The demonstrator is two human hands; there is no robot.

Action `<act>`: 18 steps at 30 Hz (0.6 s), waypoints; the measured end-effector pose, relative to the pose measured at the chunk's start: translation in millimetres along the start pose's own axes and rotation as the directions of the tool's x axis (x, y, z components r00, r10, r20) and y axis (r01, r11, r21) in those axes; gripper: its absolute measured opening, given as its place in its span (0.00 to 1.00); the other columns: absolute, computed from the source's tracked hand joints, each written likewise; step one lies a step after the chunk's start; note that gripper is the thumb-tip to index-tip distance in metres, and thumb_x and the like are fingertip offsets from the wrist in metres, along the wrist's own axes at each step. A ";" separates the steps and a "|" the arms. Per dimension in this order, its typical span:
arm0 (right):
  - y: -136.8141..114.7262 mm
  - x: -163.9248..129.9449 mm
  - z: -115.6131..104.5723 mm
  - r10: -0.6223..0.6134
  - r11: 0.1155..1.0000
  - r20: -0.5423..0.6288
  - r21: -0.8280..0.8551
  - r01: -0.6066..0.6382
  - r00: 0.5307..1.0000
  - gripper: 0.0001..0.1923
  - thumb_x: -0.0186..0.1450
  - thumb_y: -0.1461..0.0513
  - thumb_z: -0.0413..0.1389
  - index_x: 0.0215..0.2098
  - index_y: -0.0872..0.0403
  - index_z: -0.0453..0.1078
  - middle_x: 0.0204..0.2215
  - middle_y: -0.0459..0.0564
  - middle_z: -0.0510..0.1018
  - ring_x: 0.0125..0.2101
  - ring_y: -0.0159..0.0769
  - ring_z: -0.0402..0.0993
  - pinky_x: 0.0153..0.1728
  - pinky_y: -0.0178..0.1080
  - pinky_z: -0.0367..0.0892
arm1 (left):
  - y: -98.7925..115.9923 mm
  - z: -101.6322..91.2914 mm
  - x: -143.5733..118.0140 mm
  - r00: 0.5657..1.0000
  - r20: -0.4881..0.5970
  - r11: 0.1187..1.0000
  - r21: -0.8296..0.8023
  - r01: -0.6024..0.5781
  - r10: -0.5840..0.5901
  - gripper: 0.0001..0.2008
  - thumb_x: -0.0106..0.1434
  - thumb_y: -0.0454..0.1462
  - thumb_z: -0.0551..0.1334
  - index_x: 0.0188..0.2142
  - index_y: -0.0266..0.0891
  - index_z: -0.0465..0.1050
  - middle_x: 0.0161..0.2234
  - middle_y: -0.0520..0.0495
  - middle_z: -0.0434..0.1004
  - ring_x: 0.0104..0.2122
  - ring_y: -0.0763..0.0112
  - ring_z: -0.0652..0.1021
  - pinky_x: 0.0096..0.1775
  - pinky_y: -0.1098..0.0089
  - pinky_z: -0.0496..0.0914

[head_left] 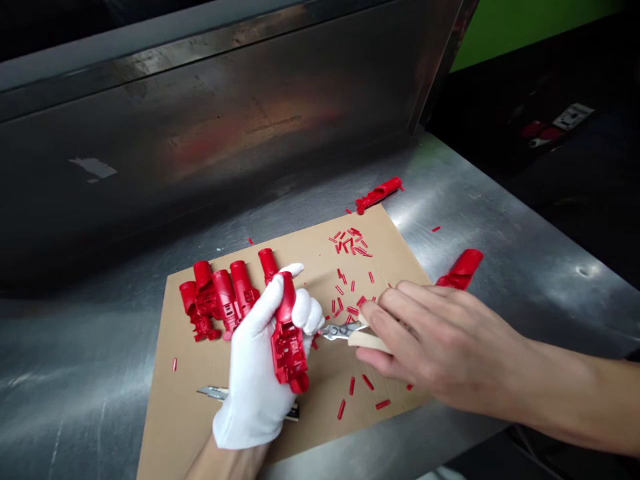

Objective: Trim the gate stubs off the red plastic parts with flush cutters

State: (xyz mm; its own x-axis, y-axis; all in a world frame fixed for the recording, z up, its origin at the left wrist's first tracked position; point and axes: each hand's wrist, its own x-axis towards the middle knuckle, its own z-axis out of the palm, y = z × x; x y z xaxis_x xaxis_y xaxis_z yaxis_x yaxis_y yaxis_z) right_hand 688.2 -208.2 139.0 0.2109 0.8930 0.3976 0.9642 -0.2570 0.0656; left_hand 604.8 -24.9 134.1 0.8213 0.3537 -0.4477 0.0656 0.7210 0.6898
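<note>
My left hand, in a white glove, grips a red moulded plastic part held upright over a brown cardboard sheet. My right hand, bare, holds small cutters with pale handles; the metal jaws touch the side of the red part. Behind the glove, several similar red parts lie in a row on the cardboard. Many short red offcuts are scattered over the sheet.
The cardboard lies on a steel bench with a steel back wall. A red part lies beyond the sheet, another red part at its right edge. A utility knife lies under my left wrist. The bench edge drops off at right.
</note>
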 end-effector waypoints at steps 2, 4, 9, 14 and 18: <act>5.6 -8.6 1.3 0.060 0.998 0.040 0.022 -0.061 0.997 0.17 0.76 0.54 0.50 0.37 0.57 0.72 0.27 0.48 0.70 0.27 0.39 0.69 0.25 0.42 0.56 | 2.0 -2.2 0.0 1.000 -0.012 0.999 -0.031 0.024 -0.025 0.09 0.71 0.40 0.58 0.46 0.39 0.73 0.22 0.54 0.55 0.25 0.72 0.62 0.30 0.70 0.63; 11.1 -19.1 3.9 0.128 0.988 0.126 0.075 -0.138 0.984 0.17 0.76 0.53 0.48 0.38 0.56 0.70 0.30 0.48 0.71 0.30 0.39 0.70 0.27 0.42 0.57 | 3.7 -2.7 -0.6 0.998 -0.049 0.999 -0.040 0.028 -0.030 0.10 0.70 0.40 0.59 0.47 0.39 0.73 0.22 0.54 0.55 0.26 0.72 0.64 0.32 0.69 0.65; 24.7 -47.8 13.9 0.223 0.941 0.263 0.193 -0.277 0.939 0.21 0.76 0.47 0.46 0.46 0.54 0.68 0.37 0.51 0.73 0.36 0.43 0.70 0.37 0.45 0.62 | -0.7 -2.3 0.2 0.994 -0.090 0.980 0.196 -0.044 0.063 0.12 0.69 0.43 0.61 0.49 0.43 0.73 0.24 0.52 0.64 0.34 0.62 0.74 0.44 0.62 0.70; 35.9 -70.5 12.3 0.269 0.938 0.364 0.110 -0.328 0.892 0.11 0.76 0.57 0.48 0.49 0.53 0.68 0.43 0.55 0.74 0.44 0.48 0.70 0.44 0.50 0.62 | -15.0 1.9 11.2 0.839 0.293 0.252 0.862 -0.439 0.458 0.21 0.59 0.42 0.70 0.53 0.46 0.77 0.32 0.46 0.74 0.43 0.51 0.75 0.61 0.52 0.56; 47.2 -92.9 1.8 0.479 0.823 0.347 0.141 -0.550 0.806 0.08 0.73 0.61 0.51 0.50 0.51 0.67 0.49 0.55 0.73 0.50 0.47 0.70 0.48 0.50 0.64 | -10.0 10.1 42.1 0.888 0.270 0.200 0.911 -0.361 0.373 0.24 0.63 0.47 0.66 0.57 0.47 0.73 0.32 0.46 0.75 0.37 0.53 0.75 0.53 0.52 0.64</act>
State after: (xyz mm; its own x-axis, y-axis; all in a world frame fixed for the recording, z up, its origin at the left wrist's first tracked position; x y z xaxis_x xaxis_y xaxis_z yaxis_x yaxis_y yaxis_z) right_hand 714.4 -302.6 103.5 0.6879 0.7249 0.0349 0.7004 -0.6505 -0.2937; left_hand 644.4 -23.2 114.1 0.9066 0.4219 0.0131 0.2331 -0.5261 0.8179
